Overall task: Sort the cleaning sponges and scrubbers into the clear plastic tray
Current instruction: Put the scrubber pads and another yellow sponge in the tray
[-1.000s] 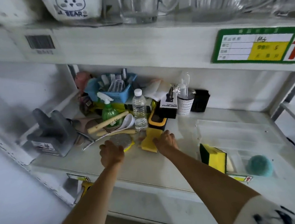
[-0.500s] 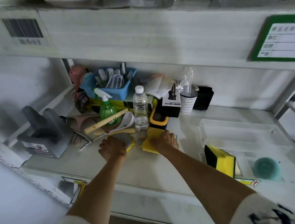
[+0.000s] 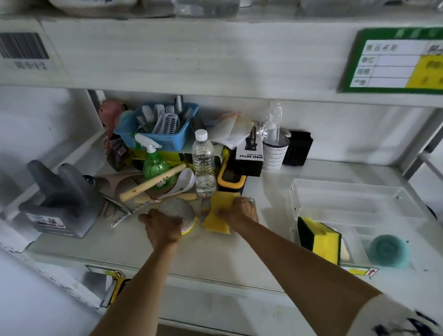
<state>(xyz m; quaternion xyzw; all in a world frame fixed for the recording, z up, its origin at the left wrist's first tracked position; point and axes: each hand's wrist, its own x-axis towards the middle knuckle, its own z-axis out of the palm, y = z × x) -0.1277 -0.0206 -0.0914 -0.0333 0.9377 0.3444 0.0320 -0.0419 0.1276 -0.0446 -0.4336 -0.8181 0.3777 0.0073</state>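
Head view: left hand (image 3: 162,226) grips round scrubber (image 3: 176,209); right hand (image 3: 238,213) clutches yellow sponge (image 3: 219,210), fingertips hidden.

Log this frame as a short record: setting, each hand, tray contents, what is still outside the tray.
setting: white shelf, clutter at the back
left hand: on the round scrubber, grip unclear
right hand: on the yellow sponge, fingers over its right edge
tray: at right, clear, with compartments
in tray: yellow-green sponge on edge, front left; teal scrubber, front right
outside tray: round scrubber, yellow sponge
nearby: water bottle upright just behind the hands
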